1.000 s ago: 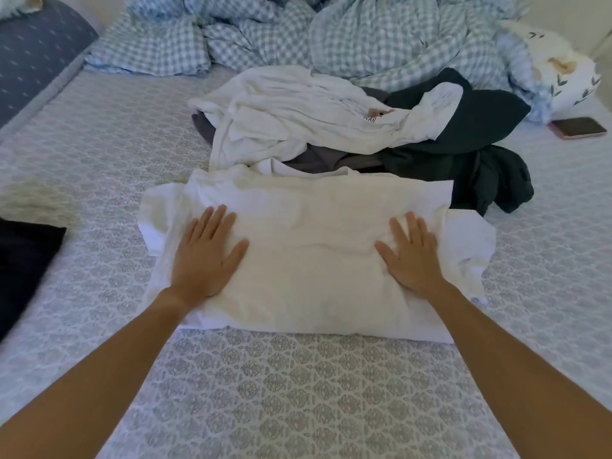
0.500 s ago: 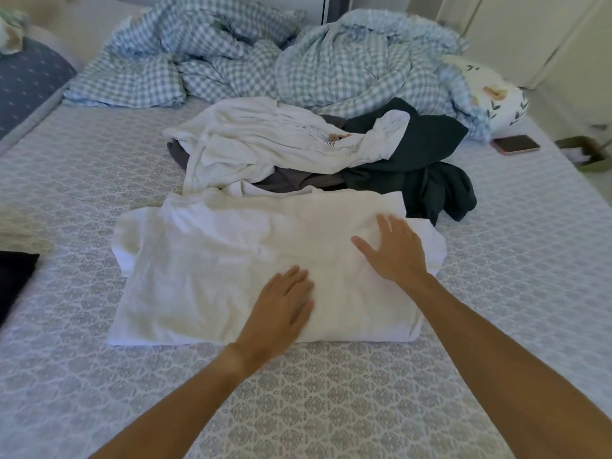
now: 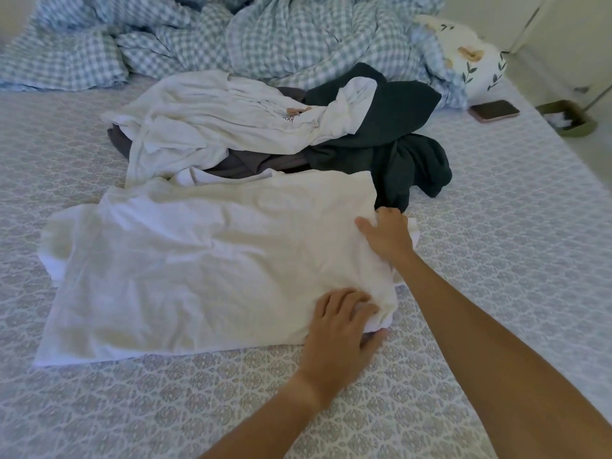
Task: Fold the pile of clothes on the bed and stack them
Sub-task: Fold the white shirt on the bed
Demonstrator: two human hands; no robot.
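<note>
I see the half-folded white cotton T-shirt [image 3: 198,270] lying flat on the grey patterned bedsheet [image 3: 496,226], before the unfolded clothes pile [image 3: 281,127]. My left hand [image 3: 341,329] pinches its near right corner, fingers curled; my right hand [image 3: 387,235], arm outstretched, grips its far right edge.
</note>
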